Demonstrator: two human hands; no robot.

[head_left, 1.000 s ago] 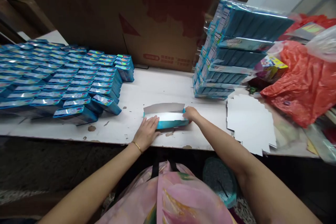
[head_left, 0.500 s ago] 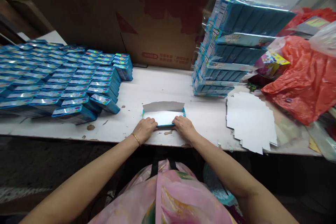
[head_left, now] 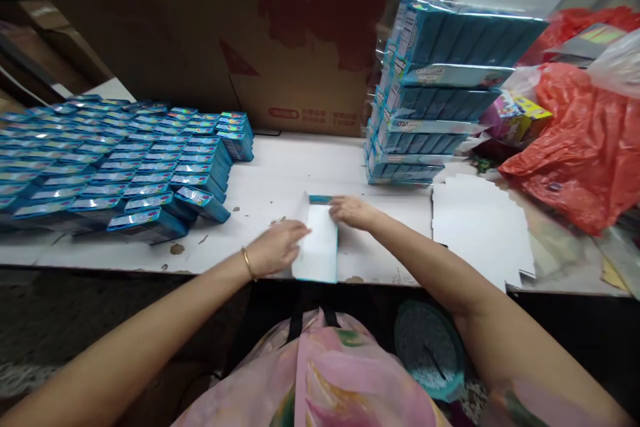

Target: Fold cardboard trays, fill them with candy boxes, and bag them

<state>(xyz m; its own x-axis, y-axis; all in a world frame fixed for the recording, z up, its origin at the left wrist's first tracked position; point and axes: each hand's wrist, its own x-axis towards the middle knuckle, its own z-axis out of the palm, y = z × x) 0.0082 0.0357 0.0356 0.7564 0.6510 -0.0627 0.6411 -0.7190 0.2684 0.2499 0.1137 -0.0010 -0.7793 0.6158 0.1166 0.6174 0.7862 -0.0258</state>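
In front of me lies a partly folded cardboard box (head_left: 321, 250), white inside with blue outer edges, its long side pointing away from me. My right hand (head_left: 353, 211) pinches its far right corner between thumb and fingers. On the left side of the box, my left hand (head_left: 280, 247), with a gold bangle at the wrist, is blurred; its fingers are apart and reach over the raised left flap. To the right lies a stack of flat white box blanks (head_left: 477, 227).
Rows of filled blue boxes (head_left: 145, 167) cover the table's left. A tall stack of plastic-wrapped blue boxes (head_left: 450, 80) stands at the back right, beside red plastic bags (head_left: 590, 140). A large brown carton (head_left: 310, 47) walls the back. Below the table edge is a teal bucket (head_left: 433, 353).
The box has turned from lying crosswise to pointing away from me. My right hand has moved to its far corner, and my left hand has come off the near edge.
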